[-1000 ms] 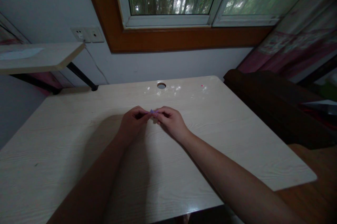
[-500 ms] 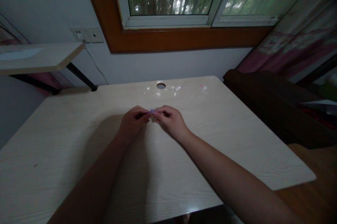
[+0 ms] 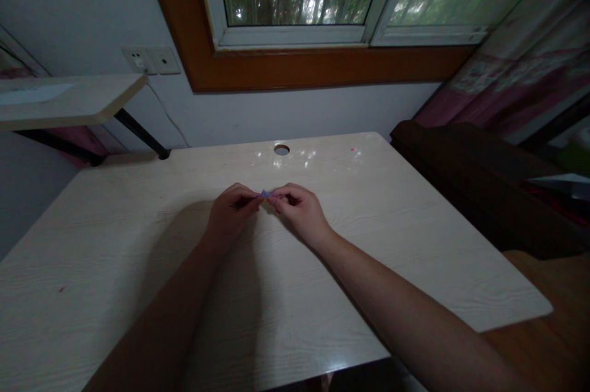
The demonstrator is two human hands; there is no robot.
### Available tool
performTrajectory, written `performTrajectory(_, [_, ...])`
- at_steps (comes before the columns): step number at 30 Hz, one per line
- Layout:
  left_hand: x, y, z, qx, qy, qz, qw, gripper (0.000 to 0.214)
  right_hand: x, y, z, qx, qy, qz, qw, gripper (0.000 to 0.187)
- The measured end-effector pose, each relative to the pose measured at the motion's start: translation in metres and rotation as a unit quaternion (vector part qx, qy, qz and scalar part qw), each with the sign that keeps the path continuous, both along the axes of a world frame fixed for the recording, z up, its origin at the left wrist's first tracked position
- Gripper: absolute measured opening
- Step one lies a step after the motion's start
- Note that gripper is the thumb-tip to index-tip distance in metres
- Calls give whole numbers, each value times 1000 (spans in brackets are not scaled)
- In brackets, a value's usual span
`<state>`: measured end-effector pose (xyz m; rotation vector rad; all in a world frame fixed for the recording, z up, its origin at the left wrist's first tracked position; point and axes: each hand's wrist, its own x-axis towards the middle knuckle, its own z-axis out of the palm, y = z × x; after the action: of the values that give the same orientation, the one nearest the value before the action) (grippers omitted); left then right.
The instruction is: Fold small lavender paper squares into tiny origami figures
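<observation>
Between my fingertips is a small purple piece (image 3: pixel 265 194), thin and folded-looking like paper; its exact kind is too small to make out. My left hand (image 3: pixel 233 211) pinches its left end, thumb against fingers. On the other end my right hand (image 3: pixel 299 211) has a similar pinch, the two hands almost meeting. Most of the piece is hidden behind the fingers. Both hands are just above the pale wood-grain table (image 3: pixel 322 294), toward its far half.
A round cable hole (image 3: pixel 281 150) lies near the table's back edge. At the back left stands a raised shelf (image 3: pixel 115 100) on black legs. A tiny pink bit (image 3: pixel 353 149) is at the back right. Dark furniture (image 3: pixel 452 189) sits right of the table.
My left hand has shifted very slightly left, and a little more of the purple piece shows between the fingertips. Both hands keep their pinch.
</observation>
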<state>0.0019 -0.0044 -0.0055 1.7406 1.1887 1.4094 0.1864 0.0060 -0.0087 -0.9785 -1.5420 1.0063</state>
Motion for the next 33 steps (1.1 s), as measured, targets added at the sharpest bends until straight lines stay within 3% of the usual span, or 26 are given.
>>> performTrajectory(12, [5,-3,5,-75,-27,-2,997,17,0,1,-2,-13,-3,7,1000,19])
performTrajectory(18, [6,-2,7,-107,-44,-25,993,16,0,3,-1,-49,36,55,997,19])
performTrajectory(25, [7,-3,11,-119,-53,-30,991,15,-1,2,2,-72,68,67,993,18])
performTrajectory(33, [7,-1,3,-95,-65,-20,993,14,-1,3,2,-77,90,58,991,16])
